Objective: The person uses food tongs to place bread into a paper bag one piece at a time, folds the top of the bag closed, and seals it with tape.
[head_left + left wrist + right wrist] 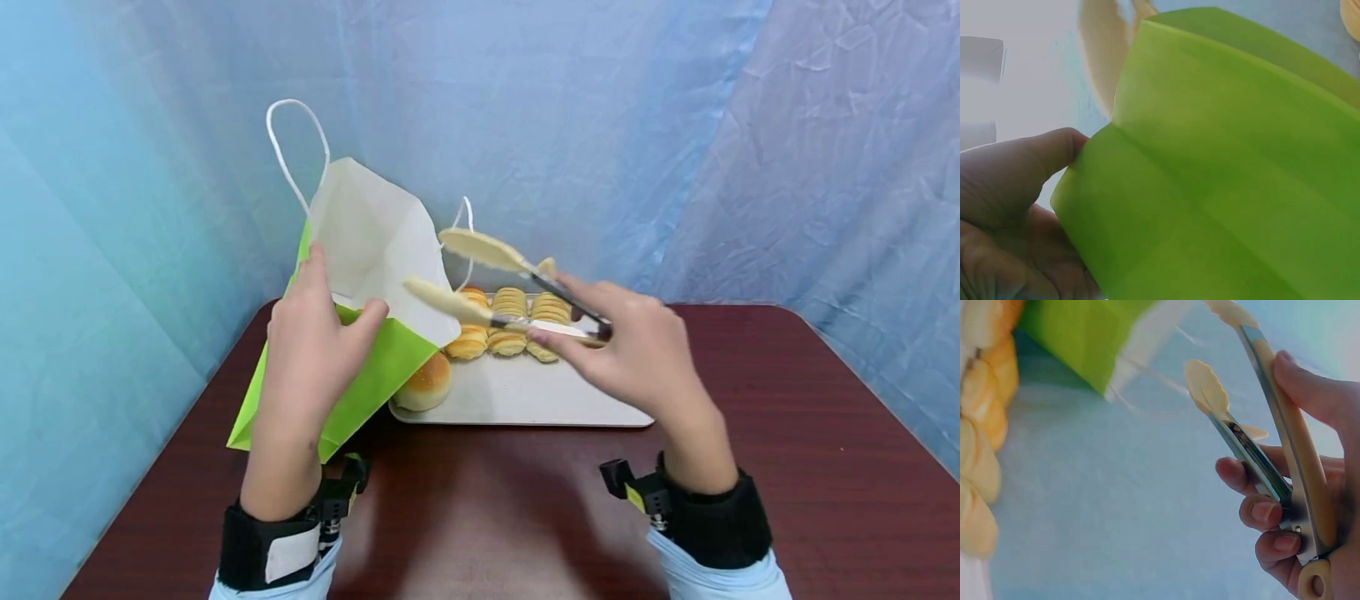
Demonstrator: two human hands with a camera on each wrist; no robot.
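Note:
A green paper bag [360, 375] with a white inside and white string handles stands tilted on the table's left. My left hand [307, 350] grips its near rim, thumb on the green outside [1222, 187]. My right hand [637, 350] holds cream-tipped metal tongs [487, 283], spread apart with nothing between the tips, just right of the bag's mouth. In the right wrist view the tongs [1260, 444] point up toward the bag's edge [1085, 337]. Below the tongs lies a white tray [525, 400] with several ridged pastries [510, 321] and a round bun [423, 383].
The tray rests on a dark red-brown table [750, 467]. Blue cloth [675, 125] hangs behind and at both sides. Black wrist straps sit on both forearms. Bare tabletop lies in front of the tray and to its right.

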